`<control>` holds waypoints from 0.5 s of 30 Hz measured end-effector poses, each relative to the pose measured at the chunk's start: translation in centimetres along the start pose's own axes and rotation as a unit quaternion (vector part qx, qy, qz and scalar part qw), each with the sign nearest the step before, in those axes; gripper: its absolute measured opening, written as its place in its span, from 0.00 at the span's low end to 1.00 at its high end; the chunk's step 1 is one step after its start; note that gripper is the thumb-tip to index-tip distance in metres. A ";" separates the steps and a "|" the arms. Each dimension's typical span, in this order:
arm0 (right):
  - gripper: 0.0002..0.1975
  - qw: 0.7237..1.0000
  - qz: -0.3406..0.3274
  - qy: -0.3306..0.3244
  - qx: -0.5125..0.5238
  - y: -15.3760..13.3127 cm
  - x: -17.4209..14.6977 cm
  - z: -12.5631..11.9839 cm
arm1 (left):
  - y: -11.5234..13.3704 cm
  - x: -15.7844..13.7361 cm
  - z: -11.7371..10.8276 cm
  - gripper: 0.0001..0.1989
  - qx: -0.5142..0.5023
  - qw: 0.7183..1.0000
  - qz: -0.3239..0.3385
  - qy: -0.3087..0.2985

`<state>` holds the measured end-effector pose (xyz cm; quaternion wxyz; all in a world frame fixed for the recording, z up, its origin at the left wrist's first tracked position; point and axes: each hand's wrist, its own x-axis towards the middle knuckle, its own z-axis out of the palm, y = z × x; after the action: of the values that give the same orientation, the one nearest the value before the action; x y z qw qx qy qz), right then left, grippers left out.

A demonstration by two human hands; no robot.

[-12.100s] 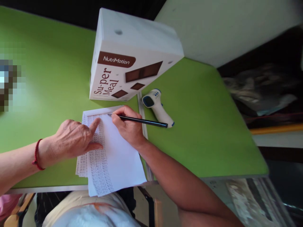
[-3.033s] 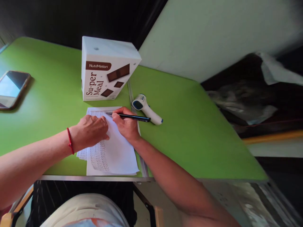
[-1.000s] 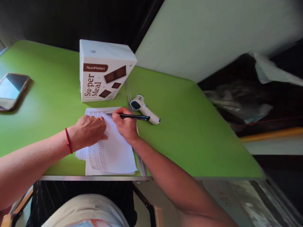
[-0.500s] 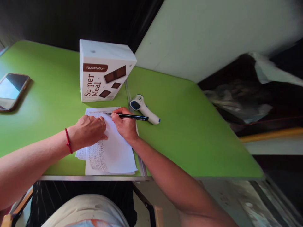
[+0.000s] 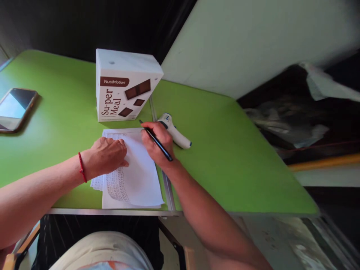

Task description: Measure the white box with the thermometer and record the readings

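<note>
My right hand point(image 5: 158, 144) is closed around a black pen point(image 5: 159, 144), its tip pointing up and away, above the top right corner of the paper. A stack of white paper sheets point(image 5: 142, 180) lies at the table's front, the left part of the top sheet covered in rows of handwriting. Across the written side rests my left hand point(image 5: 108, 155), fingers curled in and thumb toward the middle of the sheet. A red braided bracelet point(image 5: 81, 167) circles that wrist. Just beyond my right hand lies a white and blue infrared thermometer point(image 5: 177, 135), its head partly hidden by my fingers.
A white NutriMotion box point(image 5: 126, 90) stands behind the paper. At the far left a phone point(image 5: 17, 108) lies face up. The green table point(image 5: 225, 161) has a metal seam beside the paper. Right of it, a plastic bag point(image 5: 292, 123) sits on a dark shelf.
My right hand has moved right, off the written lines toward the thermometer, and the pen has swung so its tip points away from me. My left hand stays on the paper.
</note>
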<state>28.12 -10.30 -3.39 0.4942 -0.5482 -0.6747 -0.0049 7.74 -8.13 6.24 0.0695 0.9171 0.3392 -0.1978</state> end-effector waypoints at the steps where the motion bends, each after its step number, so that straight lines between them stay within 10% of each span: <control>1: 0.11 0.999 -0.032 -0.019 -0.037 0.5 0.1 -0.5 | 0.0 0.0 -0.2 0.25 -0.002 1.000 0.000 -0.001; 8: 0.25 0.965 -0.063 -0.174 -0.184 2.8 0.3 -1.9 | -3.5 0.9 -1.2 0.17 -0.067 0.994 -0.074 0.046; 15: 0.18 0.955 0.130 -0.054 -0.261 5.7 1.3 -4.7 | -12.9 3.8 1.4 0.40 -0.192 0.919 -0.215 0.269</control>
<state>35.54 -9.63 -3.15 0.2930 -0.7403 -0.5988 -0.0866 1.51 3.55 3.51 0.1065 0.8097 0.5656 0.1149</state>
